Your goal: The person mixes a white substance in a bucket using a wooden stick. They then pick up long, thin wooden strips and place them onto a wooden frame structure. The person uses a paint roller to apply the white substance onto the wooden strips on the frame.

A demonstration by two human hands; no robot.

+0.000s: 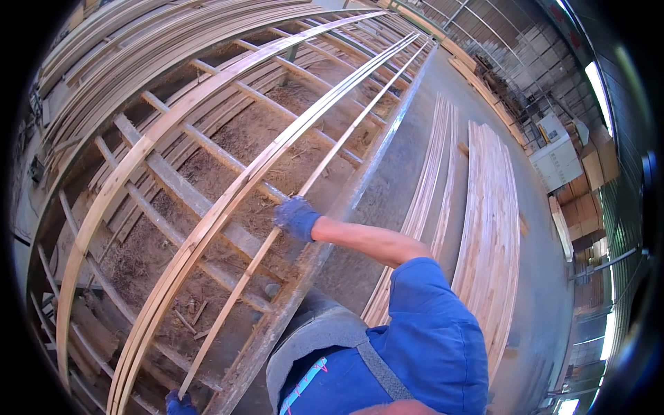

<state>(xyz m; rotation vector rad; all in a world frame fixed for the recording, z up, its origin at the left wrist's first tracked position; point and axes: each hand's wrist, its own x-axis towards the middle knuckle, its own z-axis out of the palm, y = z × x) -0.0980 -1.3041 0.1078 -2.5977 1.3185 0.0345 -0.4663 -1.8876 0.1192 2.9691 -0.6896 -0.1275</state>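
A long narrow wooden strip (238, 289) runs slantwise over the rack beside me. My right hand (297, 218), in a blue glove, is closed around it partway along, with the arm stretched out. At the lower edge, my gloved left hand (181, 404) is closed at the strip's near end, partly cut off by the picture. To the left of the strip, several wooden strips (228, 199) lie close together on the rack. Farther left lies a wider single board (142, 149). The strips rest across the metal rollers (216, 149) of the rack.
A metal side rail (349, 200) edges the rack next to my body. Dirt and wood scraps (197, 318) lie beneath the rollers. Boards (487, 207) are laid out on the floor (539, 277) to the right. More long boards (90, 97) are piled beyond the rack. A white box-shaped unit (555, 155) stands by cartons.
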